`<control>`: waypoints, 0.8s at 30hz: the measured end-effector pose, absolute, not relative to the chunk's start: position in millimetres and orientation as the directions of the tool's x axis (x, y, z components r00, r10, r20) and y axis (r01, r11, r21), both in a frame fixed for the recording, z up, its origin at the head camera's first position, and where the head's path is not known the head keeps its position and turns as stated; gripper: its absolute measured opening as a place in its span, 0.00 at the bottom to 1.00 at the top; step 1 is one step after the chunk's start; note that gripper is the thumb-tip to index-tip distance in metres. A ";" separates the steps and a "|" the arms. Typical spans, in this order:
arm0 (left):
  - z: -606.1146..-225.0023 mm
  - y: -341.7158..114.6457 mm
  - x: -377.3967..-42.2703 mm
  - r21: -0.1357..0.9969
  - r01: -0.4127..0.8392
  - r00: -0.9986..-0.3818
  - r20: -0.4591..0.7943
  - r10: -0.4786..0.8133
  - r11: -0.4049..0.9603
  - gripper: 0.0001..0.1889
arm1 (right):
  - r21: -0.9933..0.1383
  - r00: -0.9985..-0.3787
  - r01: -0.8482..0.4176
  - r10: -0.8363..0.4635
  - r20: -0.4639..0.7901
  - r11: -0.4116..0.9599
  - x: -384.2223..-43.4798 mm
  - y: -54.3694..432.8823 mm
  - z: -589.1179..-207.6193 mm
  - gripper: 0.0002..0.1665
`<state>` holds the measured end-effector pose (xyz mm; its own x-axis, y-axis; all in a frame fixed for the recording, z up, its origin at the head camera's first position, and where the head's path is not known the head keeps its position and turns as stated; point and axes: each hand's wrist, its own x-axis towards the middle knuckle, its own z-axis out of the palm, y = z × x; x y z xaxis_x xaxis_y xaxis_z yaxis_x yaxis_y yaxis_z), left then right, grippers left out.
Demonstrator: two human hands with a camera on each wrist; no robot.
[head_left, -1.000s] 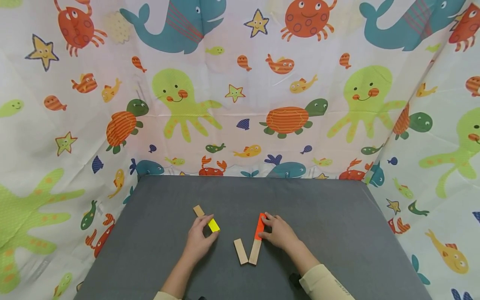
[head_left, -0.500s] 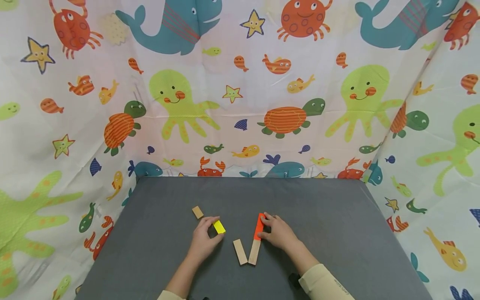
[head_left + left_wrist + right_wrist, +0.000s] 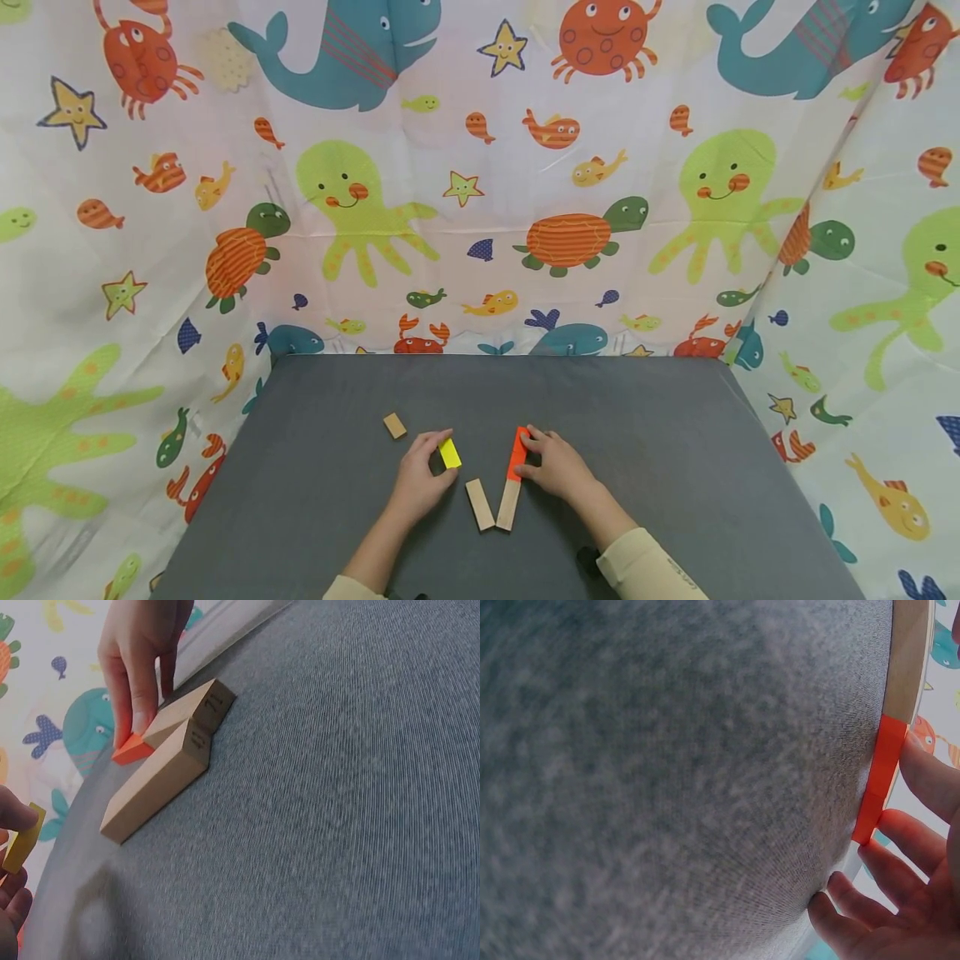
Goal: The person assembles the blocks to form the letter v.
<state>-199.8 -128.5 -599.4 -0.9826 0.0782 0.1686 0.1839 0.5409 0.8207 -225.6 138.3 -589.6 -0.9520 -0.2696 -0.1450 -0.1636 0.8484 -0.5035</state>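
In the head view my left hand [image 3: 422,477] pinches a yellow block [image 3: 450,454] between thumb and fingers, to the left of the wooden blocks. The left wrist view shows this yellow block [image 3: 25,838] off the table. My right hand [image 3: 558,468] holds an orange block [image 3: 517,455] by its two ends, thumb at the near one and fingers at the far one. The orange block lies end to end with a plain wooden block [image 3: 507,505]. A second plain wooden block [image 3: 480,504] leans toward it, their near ends meeting in a V. Numbers mark their ends in the left wrist view.
A small plain wooden block [image 3: 394,426] lies farther back on the left of the grey table [image 3: 645,417]. A curtain [image 3: 450,225] printed with sea animals hangs behind and beside the table. A small dark object [image 3: 588,560] sits by the right sleeve.
My left hand has carried the yellow block to the right, away from the small wooden block and toward the V of blocks. The right hand stays on the orange block.
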 end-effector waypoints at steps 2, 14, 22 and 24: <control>-599.6 -125.2 -200.1 0.813 0.189 -0.982 0.169 0.088 0.550 0.31 | -0.504 -0.952 -0.164 -0.269 -0.144 0.848 -225.2 138.4 -589.8 0.41; -603.5 -112.3 -204.6 0.805 0.189 -0.982 0.141 0.129 0.562 0.29 | -0.497 -0.955 -0.159 -0.261 -0.143 0.853 -225.8 138.8 -591.3 0.41; -611.0 -107.3 -207.7 0.809 0.166 -0.985 0.107 0.137 0.564 0.30 | -0.499 -0.954 -0.174 -0.271 -0.129 0.849 -225.1 139.6 -591.9 0.41; -613.0 -105.5 -207.9 0.804 0.166 -0.985 0.102 0.142 0.571 0.30 | -0.499 -0.956 -0.171 -0.266 -0.126 0.849 -224.9 140.5 -591.1 0.41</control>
<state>-207.9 -105.5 -613.0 -0.9846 0.1424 0.1015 0.1655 0.5714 0.8038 -224.9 140.5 -591.1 -0.9557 -0.2661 -0.1256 -0.1709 0.8494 -0.4993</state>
